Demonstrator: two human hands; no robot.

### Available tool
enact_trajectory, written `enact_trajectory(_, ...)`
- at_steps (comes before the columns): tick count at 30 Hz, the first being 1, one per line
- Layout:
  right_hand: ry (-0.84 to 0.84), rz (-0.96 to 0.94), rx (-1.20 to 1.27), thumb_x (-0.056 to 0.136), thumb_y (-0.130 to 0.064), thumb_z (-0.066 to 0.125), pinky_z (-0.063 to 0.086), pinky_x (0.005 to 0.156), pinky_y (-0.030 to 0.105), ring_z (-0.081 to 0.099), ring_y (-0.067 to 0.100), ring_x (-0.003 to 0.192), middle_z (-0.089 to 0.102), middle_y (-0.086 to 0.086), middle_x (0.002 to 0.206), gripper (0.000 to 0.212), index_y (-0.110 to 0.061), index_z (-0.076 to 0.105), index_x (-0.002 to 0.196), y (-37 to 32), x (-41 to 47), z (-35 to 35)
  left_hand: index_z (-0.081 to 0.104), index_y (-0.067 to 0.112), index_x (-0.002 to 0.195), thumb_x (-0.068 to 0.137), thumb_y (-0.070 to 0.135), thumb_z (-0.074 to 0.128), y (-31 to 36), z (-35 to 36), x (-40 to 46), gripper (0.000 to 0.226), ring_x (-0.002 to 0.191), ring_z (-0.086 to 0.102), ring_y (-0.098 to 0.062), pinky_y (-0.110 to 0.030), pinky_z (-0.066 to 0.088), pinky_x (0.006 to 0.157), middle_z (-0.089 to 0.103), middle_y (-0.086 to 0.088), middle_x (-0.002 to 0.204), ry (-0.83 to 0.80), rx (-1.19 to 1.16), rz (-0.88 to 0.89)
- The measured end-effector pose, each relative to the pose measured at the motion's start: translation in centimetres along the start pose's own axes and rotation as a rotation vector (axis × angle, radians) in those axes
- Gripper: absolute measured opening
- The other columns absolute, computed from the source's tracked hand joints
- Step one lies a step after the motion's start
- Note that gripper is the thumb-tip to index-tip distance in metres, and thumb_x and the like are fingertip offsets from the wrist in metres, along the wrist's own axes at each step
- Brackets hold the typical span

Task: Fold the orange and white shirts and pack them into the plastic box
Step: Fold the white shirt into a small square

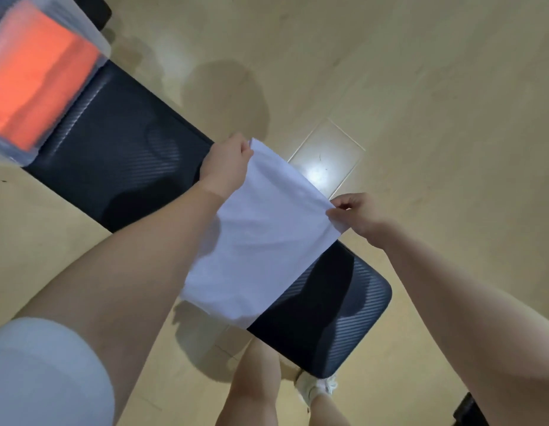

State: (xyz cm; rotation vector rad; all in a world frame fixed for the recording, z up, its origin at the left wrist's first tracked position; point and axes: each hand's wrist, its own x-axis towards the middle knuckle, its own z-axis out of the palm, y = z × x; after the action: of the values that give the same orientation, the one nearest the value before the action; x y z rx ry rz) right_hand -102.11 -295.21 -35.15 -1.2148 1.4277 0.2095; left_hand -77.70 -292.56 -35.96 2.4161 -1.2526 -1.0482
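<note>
A folded white shirt (260, 238) hangs in the air above a long black bench (119, 142). My left hand (227, 164) pinches its far left corner and my right hand (357, 215) pinches its far right corner. The shirt's lower edge droops over the bench's near side. At the upper left a clear plastic box (11, 155) stands on the end of the bench, and the folded orange shirt (36, 78) lies inside it.
The bench runs diagonally from upper left to lower right over a beige floor (420, 87). My legs and a white shoe (316, 387) show below the bench. A dark object (470, 410) sits at the bottom right edge.
</note>
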Motion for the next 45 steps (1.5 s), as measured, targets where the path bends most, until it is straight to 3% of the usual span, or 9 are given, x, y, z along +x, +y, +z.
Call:
enact_trajectory(4, 0.158, 0.002, 0.029, 0.083, 0.001, 0.052, 0.047, 0.067, 0.027, 0.057, 0.022, 0.078, 0.062, 0.003, 0.078, 0.027, -0.019, 0.064, 0.069, -0.1, 1.9, -0.4, 0.053, 0.011, 0.091, 0.093, 0.023, 0.045, -0.8, -0.4, 0.4, 0.014, 0.071, 0.046, -0.024, -0.038, 0.044, 0.067, 0.049, 0.002, 0.069, 0.039, -0.155, -0.045)
enact_trajectory(10, 0.502, -0.263, -0.595, 0.089, -0.012, 0.040, 0.038, 0.103, 0.044, 0.045, 0.040, 0.124, 0.047, 0.023, 0.135, 0.042, 0.001, 0.049, 0.128, -0.9, -0.9, 5.6, 0.041, 0.013, 0.133, 0.096, 0.021, 0.043, -0.4, 1.0, -1.2, 0.039, 0.127, 0.042, -0.025, -0.037, 0.029, 0.102, 0.041, -0.004, 0.143, 0.210, 0.452, 0.320)
enact_trajectory(14, 0.293, -0.487, -0.727, 0.088, -0.034, 0.033, 0.031, 0.107, 0.051, 0.041, 0.040, 0.132, 0.041, 0.019, 0.145, 0.059, -0.001, 0.043, 0.136, 1.0, -4.4, 12.6, 0.043, 0.010, 0.130, 0.098, 0.034, 0.027, -4.6, 2.8, -4.8, 0.043, 0.122, 0.055, -0.024, -0.033, 0.029, 0.101, 0.053, -0.008, 0.138, -0.023, 0.731, 0.749)
enact_trajectory(19, 0.263, -0.221, -0.802, 0.097, -0.044, 0.027, -0.006, 0.117, 0.043, -0.012, 0.023, 0.146, -0.014, 0.000, 0.158, 0.068, -0.017, -0.007, 0.149, 5.6, -7.1, 14.3, -0.013, 0.010, 0.147, 0.097, 0.049, 0.021, -9.2, 1.2, -7.7, 0.072, 0.147, -0.005, -0.023, -0.037, 0.005, 0.118, -0.021, 0.000, 0.155, -0.139, 0.855, 0.330)
enact_trajectory(27, 0.290, 0.072, -0.303, 0.099, -0.032, 0.035, 0.030, 0.110, 0.041, 0.028, 0.034, 0.138, 0.012, 0.011, 0.156, 0.050, -0.006, 0.030, 0.141, 7.0, -15.3, 14.4, 0.037, 0.002, 0.132, 0.096, 0.027, 0.038, -11.5, -2.9, -15.5, 0.044, 0.121, 0.043, -0.035, -0.045, 0.038, 0.097, 0.044, -0.018, 0.136, -0.177, 0.415, 0.121)
enact_trajectory(34, 0.349, 0.170, 0.101, 0.094, -0.016, 0.050, 0.041, 0.092, 0.036, 0.051, 0.029, 0.112, 0.053, 0.012, 0.124, 0.034, -0.005, 0.048, 0.126, 7.1, -17.1, 21.0, 0.039, 0.009, 0.131, 0.096, 0.020, 0.035, -14.3, -4.1, -18.1, 0.038, 0.107, 0.050, -0.031, -0.036, 0.041, 0.083, 0.043, -0.012, 0.136, -0.163, 0.254, 0.092)
enact_trajectory(38, 0.409, 0.251, 0.253, 0.089, -0.012, 0.046, 0.035, 0.058, 0.032, 0.043, 0.024, 0.068, 0.047, 0.009, 0.072, 0.013, -0.007, 0.047, 0.077, 7.0, -15.9, 24.7, 0.027, 0.017, 0.144, 0.097, 0.018, 0.032, -16.4, -4.0, -17.0, 0.047, 0.119, 0.047, -0.023, -0.028, 0.038, 0.091, 0.043, -0.003, 0.140, -0.030, -0.028, -0.010)
enact_trajectory(42, 0.487, 0.382, 0.655, 0.088, -0.019, 0.051, 0.035, 0.063, 0.030, 0.043, 0.022, 0.076, 0.049, 0.004, 0.083, 0.009, -0.012, 0.045, 0.090, 6.2, -14.8, 28.0, 0.046, 0.012, 0.131, 0.093, 0.036, 0.047, -18.1, -3.3, -16.1, 0.045, 0.116, 0.053, -0.026, -0.036, 0.046, 0.096, 0.055, -0.001, 0.122, -0.004, -0.393, -0.364)
enact_trajectory(45, 0.455, 0.431, 0.998, 0.083, -0.024, 0.060, 0.039, 0.070, 0.027, 0.044, 0.016, 0.078, 0.046, 0.000, 0.093, 0.046, -0.015, 0.035, 0.120, 5.0, -13.7, 30.8, 0.045, 0.014, 0.133, 0.086, 0.045, 0.059, -18.7, -3.0, -16.2, 0.058, 0.125, 0.048, -0.019, -0.036, 0.038, 0.102, 0.050, 0.000, 0.130, -0.237, -0.769, -0.636)
